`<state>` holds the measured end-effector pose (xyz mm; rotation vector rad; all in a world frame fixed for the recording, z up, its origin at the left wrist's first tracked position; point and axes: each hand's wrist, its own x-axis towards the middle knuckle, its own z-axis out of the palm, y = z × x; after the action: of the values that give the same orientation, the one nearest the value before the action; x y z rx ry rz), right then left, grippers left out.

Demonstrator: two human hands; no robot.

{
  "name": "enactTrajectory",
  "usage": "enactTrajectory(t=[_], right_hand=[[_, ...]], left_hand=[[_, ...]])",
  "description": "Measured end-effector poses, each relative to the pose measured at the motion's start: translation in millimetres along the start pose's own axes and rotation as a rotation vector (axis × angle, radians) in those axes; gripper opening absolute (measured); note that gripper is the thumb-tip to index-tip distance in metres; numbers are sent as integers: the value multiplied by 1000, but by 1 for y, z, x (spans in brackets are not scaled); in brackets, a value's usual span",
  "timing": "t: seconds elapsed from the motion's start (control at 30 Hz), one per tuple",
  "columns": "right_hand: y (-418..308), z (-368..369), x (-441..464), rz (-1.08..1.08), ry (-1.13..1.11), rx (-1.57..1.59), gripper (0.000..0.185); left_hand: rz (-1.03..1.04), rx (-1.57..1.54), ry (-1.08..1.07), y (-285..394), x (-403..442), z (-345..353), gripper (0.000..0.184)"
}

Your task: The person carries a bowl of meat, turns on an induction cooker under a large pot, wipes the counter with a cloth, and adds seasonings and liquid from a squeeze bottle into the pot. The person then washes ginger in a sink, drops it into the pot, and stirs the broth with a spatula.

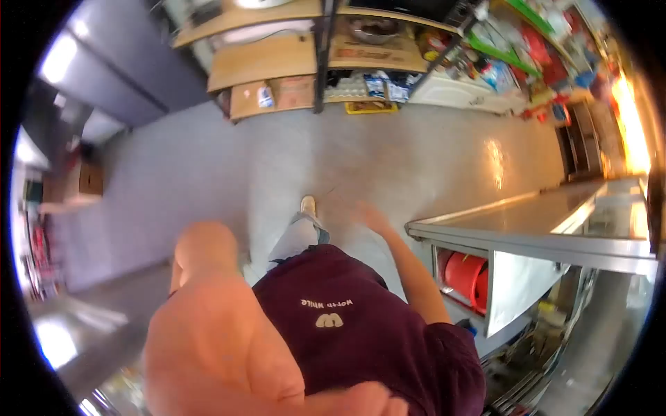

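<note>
My left hand (229,353) looms very large and close to the camera at the bottom left. Its arm is raised. Some fingers reach along the bottom edge of the view, partly cut off, so whether they hold anything does not show. My right hand (372,218) hangs out in front at my right side, smeared by motion. No object can be made out in it. It is nearest to the corner of a metal-edged counter (479,239), apart from it. Below me are my maroon shirt (326,291) and one light shoe (309,204) on the floor.
Ahead stands a shelf unit (263,66) with cardboard boxes, packets and a bowl. A grey refrigerator (104,66) is at the left, above a cardboard box (87,179). Under the right counter sits a red round container (463,277) beside an open white door (520,281).
</note>
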<state>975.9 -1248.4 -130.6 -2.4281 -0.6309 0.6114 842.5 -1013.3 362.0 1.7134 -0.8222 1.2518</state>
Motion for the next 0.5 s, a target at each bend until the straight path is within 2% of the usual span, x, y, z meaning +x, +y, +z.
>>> enactTrajectory(t=[0.03, 0.1, 0.17, 0.27, 0.37, 0.4, 0.43, 0.47, 0.5], right_hand=[[31, -6, -14, -14, 79, -107, 27], [84, -21, -41, 268, 140, -107, 26], [100, -44, -68, 511, 214, 44, 24], [140, -31, -96, 782, 368, 432, 23], [123, -35, -92, 938, 504, 729, 22], [131, -17, -82, 961, 466, 782, 23], [143, 0, -73, 923, 454, 741, 23], [141, 6, -62, 890, 437, 703, 23], [148, 6, -42, 862, 405, 661, 23]], left_hand=[[25, -66, -6, -27, 8, 8, 15], [58, -186, -12, -78, 25, 31, 13], [103, -318, -17, -123, 44, 63, 12], [164, -533, -77, -181, 60, 128, 11], [166, -717, -484, -224, 36, 222, 11], [130, -814, -616, -242, 22, 261, 12], [82, -897, -744, -259, 4, 299, 13], [14, -774, -759, -273, -46, 342, 13], [-111, -773, -885, -295, -91, 379, 19]])
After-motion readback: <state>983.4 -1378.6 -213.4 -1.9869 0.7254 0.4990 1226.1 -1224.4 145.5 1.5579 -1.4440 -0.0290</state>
